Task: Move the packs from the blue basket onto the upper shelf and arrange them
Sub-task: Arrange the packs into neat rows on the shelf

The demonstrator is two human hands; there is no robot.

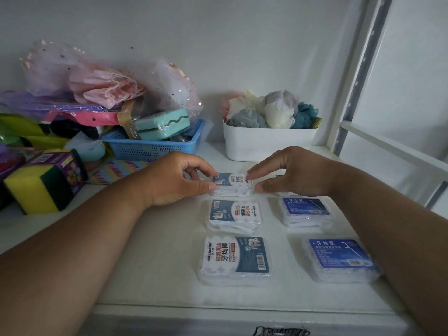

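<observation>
Shelf (155, 275): white, packs laid flat on it in two columns.
Near packs: white-and-navy pack (236, 259) on the left, blue pack (340, 259) on the right, well apart.
Middle packs: second white pack (234, 214) behind the first; second blue pack (306, 210) behind the blue one, beside the right forearm.
Far pack (232, 185): back of the left column, flat on the shelf, held from both sides.
Left hand (174, 180): thumb and fingers pinch the far pack's left edge.
Right hand (291, 174): thumb and fingers pinch the far pack's right edge; another pack partly hidden beneath it.
Sponge (36, 190): yellow and green, at the left edge.
Blue basket (150, 147): back left, holding a teal box (162, 126).
White tub (266, 144): back right, filled with mesh puffs (274, 110).
</observation>
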